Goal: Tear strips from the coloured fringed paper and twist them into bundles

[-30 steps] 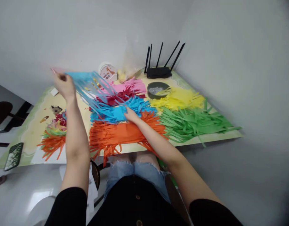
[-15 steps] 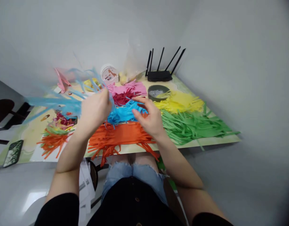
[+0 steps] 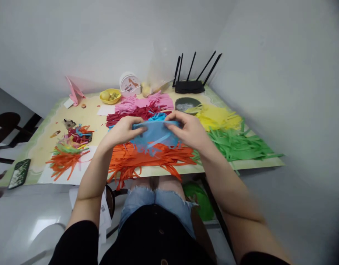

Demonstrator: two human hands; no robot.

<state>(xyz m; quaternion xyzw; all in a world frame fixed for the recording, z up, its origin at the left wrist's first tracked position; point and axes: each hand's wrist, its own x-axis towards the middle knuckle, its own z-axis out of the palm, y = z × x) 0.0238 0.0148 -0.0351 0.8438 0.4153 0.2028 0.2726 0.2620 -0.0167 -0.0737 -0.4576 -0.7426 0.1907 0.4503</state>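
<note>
Between my two hands a light-blue fringed paper sheet [image 3: 155,133] is held up by its top edge, its cut strips blurred as they hang. My left hand [image 3: 127,130] pinches the left end of that edge, and my right hand [image 3: 184,127] pinches the right end. Below and behind it lies an orange fringed paper [image 3: 136,159] along the table's front. Bits of brighter blue fringed paper [image 3: 157,116] show behind the held sheet, mostly hidden. To the right of my hands are a green fringed paper [image 3: 241,145] and a yellow one [image 3: 217,117].
Dark red [image 3: 122,117] and pink fringed papers [image 3: 144,103] lie farther back. A dark bowl [image 3: 187,105], a black router [image 3: 189,87], a yellow fruit dish [image 3: 110,96] and a white tub [image 3: 130,84] stand behind. Offcuts [image 3: 65,160] and a phone [image 3: 19,173] lie left.
The light-blue fringed paper has swung from the left to the middle, in front of me. My right hand, open before, now grips its other end.
</note>
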